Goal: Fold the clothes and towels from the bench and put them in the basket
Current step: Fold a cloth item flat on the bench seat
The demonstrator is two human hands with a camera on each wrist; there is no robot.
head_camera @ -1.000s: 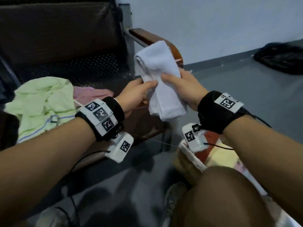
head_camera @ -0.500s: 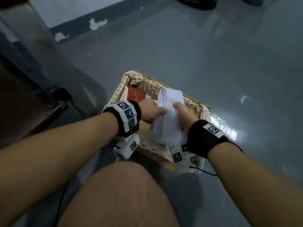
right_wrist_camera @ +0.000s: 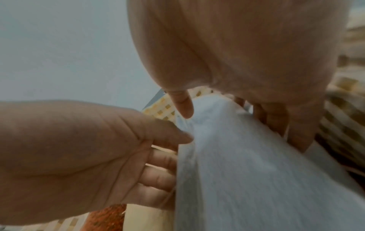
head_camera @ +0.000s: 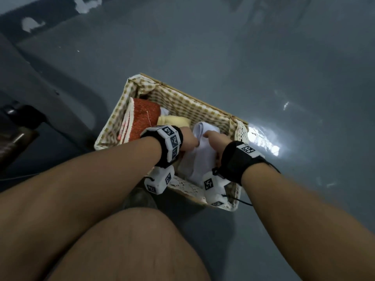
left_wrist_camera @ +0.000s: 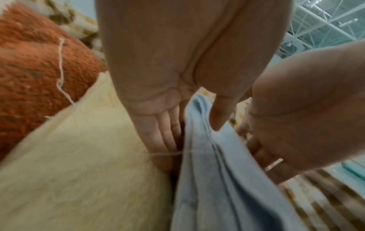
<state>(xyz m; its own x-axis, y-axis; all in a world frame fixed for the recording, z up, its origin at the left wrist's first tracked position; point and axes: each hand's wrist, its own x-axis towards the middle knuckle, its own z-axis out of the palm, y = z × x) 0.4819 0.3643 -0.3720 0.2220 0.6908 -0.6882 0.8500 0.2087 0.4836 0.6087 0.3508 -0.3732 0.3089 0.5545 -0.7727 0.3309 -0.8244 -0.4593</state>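
White folded towel point(head_camera: 199, 157) now sits lower, down in the basket point(head_camera: 183, 102) beside yellow cloth point(head_camera: 174, 120); half a sec ago it stood above the rim. Left hand point(head_camera: 188, 138) & right hand point(head_camera: 216, 141) each pinch a side w/ thumb and fingers.

Woven basket point(head_camera: 203, 106), fuzzy orange towel point(head_camera: 145, 118), glossy floor point(head_camera: 243, 57)

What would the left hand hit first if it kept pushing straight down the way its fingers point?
Probably the basket bottom. The left hand points down into the gap between the yellow towel and the white towel; depth there is unclear.
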